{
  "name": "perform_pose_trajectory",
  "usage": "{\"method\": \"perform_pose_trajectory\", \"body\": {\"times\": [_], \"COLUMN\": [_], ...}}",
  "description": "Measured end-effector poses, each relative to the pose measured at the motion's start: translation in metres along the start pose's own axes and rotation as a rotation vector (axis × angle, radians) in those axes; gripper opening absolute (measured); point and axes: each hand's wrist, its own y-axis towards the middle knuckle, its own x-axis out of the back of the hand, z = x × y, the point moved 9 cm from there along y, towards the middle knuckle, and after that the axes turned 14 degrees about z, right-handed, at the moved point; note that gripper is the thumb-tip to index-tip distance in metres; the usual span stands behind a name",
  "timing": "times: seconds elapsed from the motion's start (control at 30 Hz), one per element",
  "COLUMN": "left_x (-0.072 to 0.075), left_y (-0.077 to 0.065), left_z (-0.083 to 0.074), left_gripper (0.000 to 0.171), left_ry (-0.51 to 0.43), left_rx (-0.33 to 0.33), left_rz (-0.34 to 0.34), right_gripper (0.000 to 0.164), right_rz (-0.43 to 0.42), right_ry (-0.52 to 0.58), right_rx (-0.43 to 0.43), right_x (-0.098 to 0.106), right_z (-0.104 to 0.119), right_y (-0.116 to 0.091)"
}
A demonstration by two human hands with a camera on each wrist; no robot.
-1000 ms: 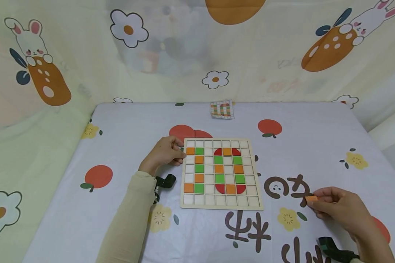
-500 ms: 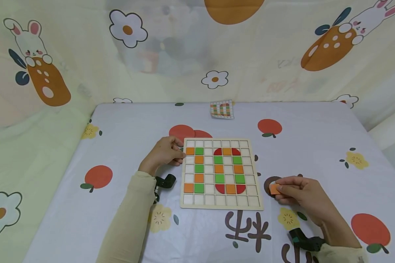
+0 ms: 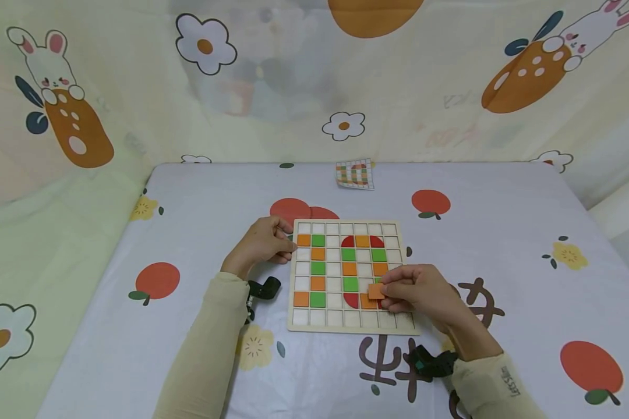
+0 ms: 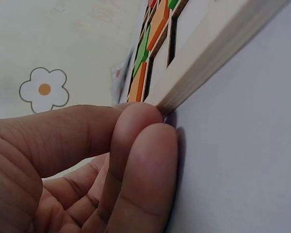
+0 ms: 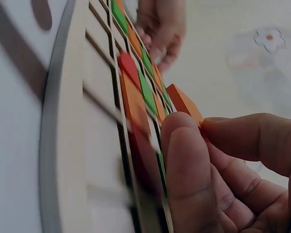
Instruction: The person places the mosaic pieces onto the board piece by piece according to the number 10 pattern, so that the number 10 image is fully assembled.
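A wooden grid board (image 3: 334,318) lies on the table, with orange, green and red pieces set in several of its cells. At its left edge my left hand (image 3: 261,244) holds the rim, and the left wrist view shows the fingertips (image 4: 153,150) against the wooden frame. My right hand (image 3: 421,294) pinches an orange square tile (image 3: 375,291) between thumb and fingers above the lower right part of the board. The right wrist view shows this tile tilted above the board's surface. The hand hides some lower right cells and part of a red piece (image 3: 380,304).
A small card with a printed colored grid (image 3: 354,174) stands near the table's back edge. The tabletop cloth (image 3: 199,198) bears printed fruit, flowers and characters. A patterned curtain (image 3: 288,75) hangs behind. Black camera mounts (image 3: 264,288) sit at both wrists.
My right hand has carried the orange tile leftward from the table at right to over the board. My left hand has stayed at the board's left edge.
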Motion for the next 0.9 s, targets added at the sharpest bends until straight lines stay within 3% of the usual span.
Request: {"method": "perform_pose_trajectory", "body": {"times": [0.2,0.37,0.9], "left_x": [-0.001,-0.001,-0.001], "left_y": [-0.001,-0.001,-0.003], "left_z": [0.000,0.000,-0.003], "left_gripper": [0.036,0.036,0.036], "left_ry": [0.009,0.009,0.008], "left_rx": [0.002,0.001,-0.007], "left_rz": [-0.005,-0.003,0.006], "right_gripper": [0.023,0.017,0.009], "right_rz": [0.062,0.062,0.032], "right_ry": [-0.007,-0.026,-0.084], "right_rx": [-0.005,-0.038,-0.065], "right_x": [-0.030,-0.045,-0.056], "right_z": [0.012,0.016,0.017], "right_y": [0.022,0.032,0.036]}}
